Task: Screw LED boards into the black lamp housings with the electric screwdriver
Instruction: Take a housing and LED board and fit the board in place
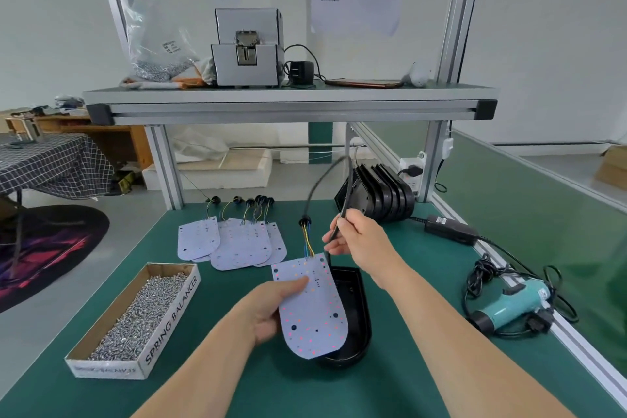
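**Bench count: boards, housings, tools**

One white rounded LED board (310,309) is in hand, and at least four more lie in the overlapping pile of boards (241,248). One black plastic lamp housing (356,312) lies flat, with roughly six in the upright stack of housings (383,193). There is one teal pistol-grip electric screwdriver (512,302) and one cardboard box of loose silver screws (173,316), too many to count.

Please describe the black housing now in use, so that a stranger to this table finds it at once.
On the green table, near the front middle, right of the cardboard screw box, one black housing lies flat, open side up, partly under the LED board held by the left hand. The other housings stand on edge in a row at the table's back.
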The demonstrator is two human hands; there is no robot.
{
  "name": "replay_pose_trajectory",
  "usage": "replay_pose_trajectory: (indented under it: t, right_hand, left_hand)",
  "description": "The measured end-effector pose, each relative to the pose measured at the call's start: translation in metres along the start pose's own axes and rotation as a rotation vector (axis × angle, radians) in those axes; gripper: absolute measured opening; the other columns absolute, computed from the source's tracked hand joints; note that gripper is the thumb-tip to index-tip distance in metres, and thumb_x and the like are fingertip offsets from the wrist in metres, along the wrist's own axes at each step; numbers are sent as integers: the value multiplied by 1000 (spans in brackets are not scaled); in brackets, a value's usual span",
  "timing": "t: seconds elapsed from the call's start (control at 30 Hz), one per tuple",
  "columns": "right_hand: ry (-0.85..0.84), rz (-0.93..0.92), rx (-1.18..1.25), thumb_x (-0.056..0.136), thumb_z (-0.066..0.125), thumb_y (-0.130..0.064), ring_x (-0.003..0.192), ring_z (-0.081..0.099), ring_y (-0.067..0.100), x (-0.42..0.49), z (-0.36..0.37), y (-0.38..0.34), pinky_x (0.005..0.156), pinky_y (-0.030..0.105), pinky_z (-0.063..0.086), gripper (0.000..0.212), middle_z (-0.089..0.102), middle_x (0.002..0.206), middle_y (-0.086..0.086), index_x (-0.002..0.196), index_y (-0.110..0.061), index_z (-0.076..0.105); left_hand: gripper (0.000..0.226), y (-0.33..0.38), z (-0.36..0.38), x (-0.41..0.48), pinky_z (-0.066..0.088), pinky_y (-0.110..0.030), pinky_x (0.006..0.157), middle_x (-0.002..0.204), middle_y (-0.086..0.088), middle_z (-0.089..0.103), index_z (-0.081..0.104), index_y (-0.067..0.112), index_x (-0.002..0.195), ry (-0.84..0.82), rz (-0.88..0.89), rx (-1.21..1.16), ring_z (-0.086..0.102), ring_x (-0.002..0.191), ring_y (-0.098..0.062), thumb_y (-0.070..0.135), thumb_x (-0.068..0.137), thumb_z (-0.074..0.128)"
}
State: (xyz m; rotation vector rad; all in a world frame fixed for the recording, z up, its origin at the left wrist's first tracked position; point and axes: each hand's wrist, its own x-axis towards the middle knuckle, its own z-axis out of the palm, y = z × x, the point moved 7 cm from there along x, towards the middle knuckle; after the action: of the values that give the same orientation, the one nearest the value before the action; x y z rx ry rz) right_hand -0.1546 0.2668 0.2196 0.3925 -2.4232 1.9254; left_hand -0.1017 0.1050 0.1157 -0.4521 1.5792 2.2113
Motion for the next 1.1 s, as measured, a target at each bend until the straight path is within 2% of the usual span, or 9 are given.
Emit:
replay_pose_trajectory:
  t: [0.3, 0.4, 0.57, 0.63, 0.73, 0.83, 0.93, 1.0, 1.1]
  right_hand:
    - [9, -19, 60, 103, 53, -11, 74, 75, 22, 5, -27, -43, 67, 27, 61, 23, 68, 80, 12, 89, 0, 66]
    - [-11, -110, -141, 100, 57, -12, 78, 76, 21, 3, -23, -63, 82, 42, 62, 23, 73, 85, 15, 85, 2, 67]
    - [-94, -334, -785, 95, 66, -23, 87, 51, 24, -9, -13, -73, 82, 36, 41, 27, 56, 89, 6, 70, -12, 65]
    - [-138, -322, -805, 96, 64, -22, 100, 46, 20, -11, -15, -67, 92, 33, 37, 10, 54, 102, 1, 94, -25, 74]
    - [-78, -254, -465, 99, 57, -21, 96, 54, 5, -14, -26, -60, 88, 24, 41, 22, 60, 111, -8, 107, -38, 68]
    - [22, -35, 110, 95, 39, 3, 70, 57, 7, -19, -40, -35, 62, 21, 44, 52, 70, 109, -5, 115, -33, 70]
    - [-221, 112, 192, 83, 41, 16, 71, 60, 19, -35, -9, -7, 58, 27, 44, 51, 71, 100, 5, 119, -10, 66]
    - [-365, 133, 265, 82, 53, 8, 86, 70, 19, -50, 13, -5, 67, 28, 53, 42, 75, 102, 3, 111, -15, 72]
    - [-267, 45, -54, 83, 57, -4, 79, 70, 16, -52, 14, -2, 64, 28, 55, 26, 77, 89, 4, 86, -23, 76]
  left_hand:
    - [31, 17, -4, -20, 59, -40, 79, 115, -23, 71, 79, 6, 100, -155, 188, 121, 72, 97, -35, 28, 77, 76]
    - [30, 29, 4, -28, 60, -40, 77, 115, -23, 71, 79, 9, 101, -182, 242, 110, 73, 97, -35, 28, 78, 74]
    - [27, 45, 6, -35, 61, -41, 70, 108, -21, 74, 81, 9, 95, -158, 288, -45, 74, 90, -34, 24, 75, 72]
    - [24, 46, 7, -36, 61, -41, 69, 106, -20, 74, 81, 9, 94, -164, 294, -70, 74, 89, -33, 22, 75, 72]
    - [22, 45, 2, -40, 60, -42, 70, 104, -17, 75, 81, 12, 94, -160, 326, -142, 75, 89, -32, 19, 73, 79]
    - [37, 43, -4, -44, 60, -42, 70, 103, -16, 76, 81, 12, 94, -157, 331, -207, 75, 88, -31, 28, 60, 85]
    - [37, 41, -1, -48, 60, -43, 72, 104, -16, 75, 81, 11, 97, -181, 323, -234, 75, 89, -32, 29, 64, 84]
    - [32, 40, 1, -51, 60, -44, 72, 105, -17, 75, 81, 10, 98, -177, 323, -238, 75, 90, -33, 27, 71, 82]
    - [23, 40, -2, -56, 60, -44, 71, 103, -17, 76, 81, 9, 97, -176, 317, -246, 75, 88, -33, 24, 83, 71]
